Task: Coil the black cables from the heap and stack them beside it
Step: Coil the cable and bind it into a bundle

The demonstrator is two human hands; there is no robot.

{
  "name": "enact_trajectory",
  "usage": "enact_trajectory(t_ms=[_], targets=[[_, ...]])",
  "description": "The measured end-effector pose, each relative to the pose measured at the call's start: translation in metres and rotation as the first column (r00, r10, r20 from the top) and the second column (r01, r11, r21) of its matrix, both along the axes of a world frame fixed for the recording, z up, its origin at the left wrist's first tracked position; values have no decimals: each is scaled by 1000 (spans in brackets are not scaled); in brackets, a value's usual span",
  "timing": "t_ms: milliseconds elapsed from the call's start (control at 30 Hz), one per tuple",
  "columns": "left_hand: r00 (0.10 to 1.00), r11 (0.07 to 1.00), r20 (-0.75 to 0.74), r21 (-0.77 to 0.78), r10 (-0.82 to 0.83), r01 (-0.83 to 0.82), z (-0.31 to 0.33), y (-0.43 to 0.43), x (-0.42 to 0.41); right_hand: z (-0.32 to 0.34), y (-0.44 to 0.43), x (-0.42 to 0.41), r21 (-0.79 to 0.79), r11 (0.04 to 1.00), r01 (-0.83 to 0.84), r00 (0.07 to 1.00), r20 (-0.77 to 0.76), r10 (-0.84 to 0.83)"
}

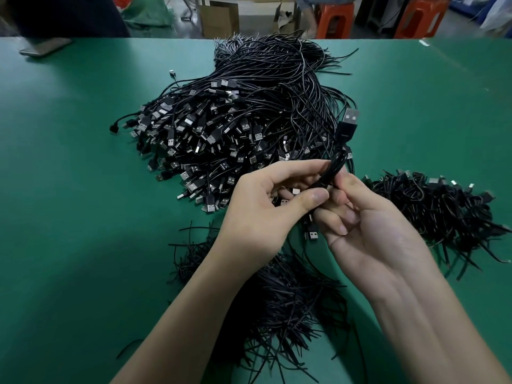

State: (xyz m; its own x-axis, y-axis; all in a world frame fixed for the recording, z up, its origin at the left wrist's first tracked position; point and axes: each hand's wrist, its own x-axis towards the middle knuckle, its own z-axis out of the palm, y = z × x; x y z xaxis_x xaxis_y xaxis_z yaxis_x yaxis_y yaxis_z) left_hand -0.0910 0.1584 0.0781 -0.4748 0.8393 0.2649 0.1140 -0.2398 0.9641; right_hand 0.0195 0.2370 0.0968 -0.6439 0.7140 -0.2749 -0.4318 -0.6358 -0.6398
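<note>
Two hands pinch one folded cable [336, 164], left hand [266, 206] and right hand [368, 234] gripping it together just above the near edge of the heap [235, 120]. Its long axis rises away from the grip, plug [349, 120] topmost. Bare table [69, 162] opens left of the grip; the coiled stack [443, 209] crowds the right.

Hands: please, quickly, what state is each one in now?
Left hand: pinches the folded black cable.
Right hand: fingers curled round the same cable.

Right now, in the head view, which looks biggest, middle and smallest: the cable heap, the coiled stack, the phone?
1. cable heap
2. coiled stack
3. phone, though it lies farther away, so it looks smaller.
</note>
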Motion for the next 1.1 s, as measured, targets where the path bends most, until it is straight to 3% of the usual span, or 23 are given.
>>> enact_trajectory(t_ms=[233,400,467,533,667,867,933,1033,1100], targets=[[988,998,-152,70,13,-3,0,-2,1,1,-5,-3,-61,998,-12,996,-91,7],[929,996,-361,75,76,-53,-3,-4,-8,2,-5,-1,67,998,17,1000,2,-17],[953,1000,-302,29,7,2,-4,-5,-11,1,-6,1,175,984,33,997,67,-45],[986,995,-136,5,-98,99,0,-7,-13,1,-8,2,279,960,36,989,127,-74],[979,982,73,14,-191,191,2,-7,-14,0,-10,3,416,909,20,976,188,-107],[980,995,182,-42,-85,94,-6,-1,-11,-6,-10,3,520,849,88,963,174,-206],[987,995,147,-56,-71,80,-6,1,-10,-8,-6,5,682,728,72,935,209,-288],[994,994,79,-75,-74,80,0,-2,-9,-5,2,10,935,351,-52,869,215,-445],[997,993,13,-95,-75,76,4,-4,-9,-1,7,16,974,193,-119,863,197,-465]])
